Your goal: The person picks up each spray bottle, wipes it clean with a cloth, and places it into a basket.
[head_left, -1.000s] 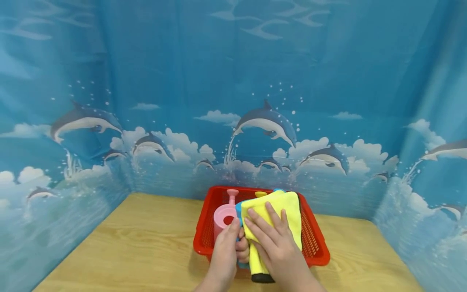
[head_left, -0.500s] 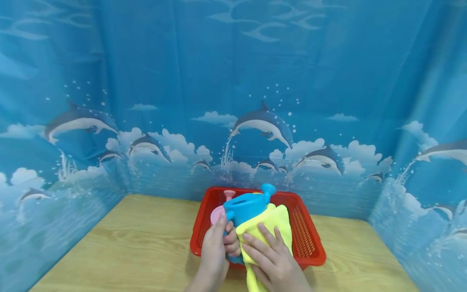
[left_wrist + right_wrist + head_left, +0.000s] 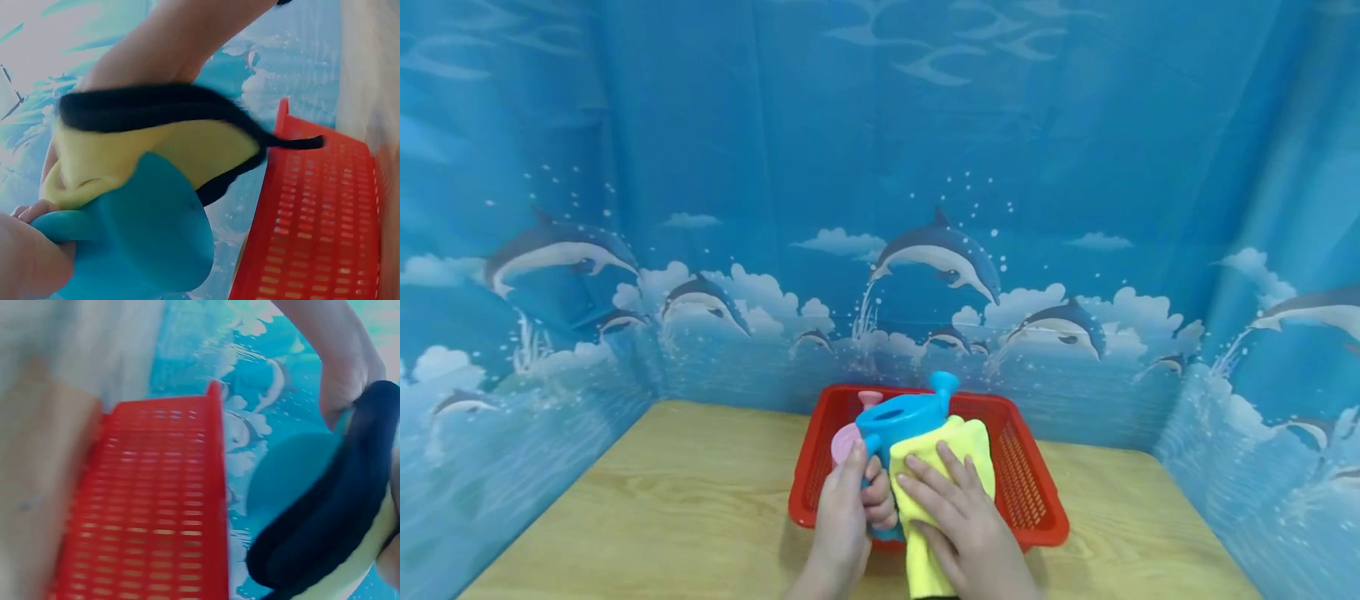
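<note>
A blue toy watering can [image 3: 901, 418] is held up over the red basket [image 3: 1045, 533], its round spout head pointing up and away to the right. My left hand [image 3: 844, 517] grips the can's handle, fingers curled round it with the thumb on top. Against the can's right side my right hand [image 3: 962, 521] presses a yellow cloth [image 3: 973, 446] with fairly straight, spread fingers. The cloth's dark edging [image 3: 156, 106] shows in the left wrist view, beside the can's rounded bottom. Part of the can's body is hidden behind the cloth.
In the basket, left of the blue can, sits a pink watering can [image 3: 844, 442], partly covered. The basket stands on a wooden table [image 3: 700, 500]. A blue dolphin-print curtain [image 3: 790, 208] surrounds the table at the back and sides.
The blue can has tilted and risen out from behind the cloth, showing its top opening and spout. The cloth has slid lower with my right hand. The left hand keeps its grip.
</note>
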A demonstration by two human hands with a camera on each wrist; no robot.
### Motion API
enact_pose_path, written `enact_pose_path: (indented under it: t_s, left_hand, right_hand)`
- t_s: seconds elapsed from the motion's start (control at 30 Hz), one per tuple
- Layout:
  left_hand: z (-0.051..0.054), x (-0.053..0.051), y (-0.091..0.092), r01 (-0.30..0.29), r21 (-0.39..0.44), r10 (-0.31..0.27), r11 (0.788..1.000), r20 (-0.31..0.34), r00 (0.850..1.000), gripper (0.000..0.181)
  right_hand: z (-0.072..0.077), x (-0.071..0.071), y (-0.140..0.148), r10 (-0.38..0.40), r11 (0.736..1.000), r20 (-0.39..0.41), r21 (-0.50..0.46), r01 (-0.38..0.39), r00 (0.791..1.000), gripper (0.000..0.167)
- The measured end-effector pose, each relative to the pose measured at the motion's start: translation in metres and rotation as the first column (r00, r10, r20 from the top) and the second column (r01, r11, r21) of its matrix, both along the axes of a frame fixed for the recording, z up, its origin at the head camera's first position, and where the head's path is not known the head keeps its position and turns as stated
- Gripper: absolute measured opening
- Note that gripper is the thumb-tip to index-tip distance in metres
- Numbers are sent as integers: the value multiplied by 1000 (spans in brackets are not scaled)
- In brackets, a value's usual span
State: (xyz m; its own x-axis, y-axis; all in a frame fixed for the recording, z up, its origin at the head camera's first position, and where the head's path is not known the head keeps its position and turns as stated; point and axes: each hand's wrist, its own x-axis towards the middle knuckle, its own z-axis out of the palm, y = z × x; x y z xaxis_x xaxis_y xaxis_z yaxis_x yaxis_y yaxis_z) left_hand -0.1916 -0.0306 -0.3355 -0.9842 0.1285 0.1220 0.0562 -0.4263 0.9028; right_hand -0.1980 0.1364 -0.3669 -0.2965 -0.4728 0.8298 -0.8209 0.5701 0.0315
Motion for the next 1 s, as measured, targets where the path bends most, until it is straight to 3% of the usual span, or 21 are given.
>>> enact_pose_path:
  t_s: [0.13,0.37,0.47,0.67,0.8,1.0]
  left_hand:
    - [0,2,2,55,7,-55,998,-6,998,39]
    - [-1,8,4,74,-25,-75,997,-42,996,38]
    - [0,8,4,50,-21,-51,999,-65,997,38]
    - [2,6,4,30,-24,-29,999,36,999,38]
    - [2,3,4,31,25,-32,999,45,998,39]
    - [4,0,-2,-13,85,12,996,15,1000,41]
  right_hand:
    - [17,-4,-6,-70,996,27,-55,71,997,43]
    - [34,-20,-14,-47,984,32,-168,52,998,47]
    - [32,-22,-13,-44,989,57,-138,52,997,51]
    - [23,-17,-9,-79,994,78,-72,85,994,53]
    - [20,-13,-6,-72,995,73,-64,76,995,47]
    - [6,-10,0,49,998,40,-30,-47,998,40]
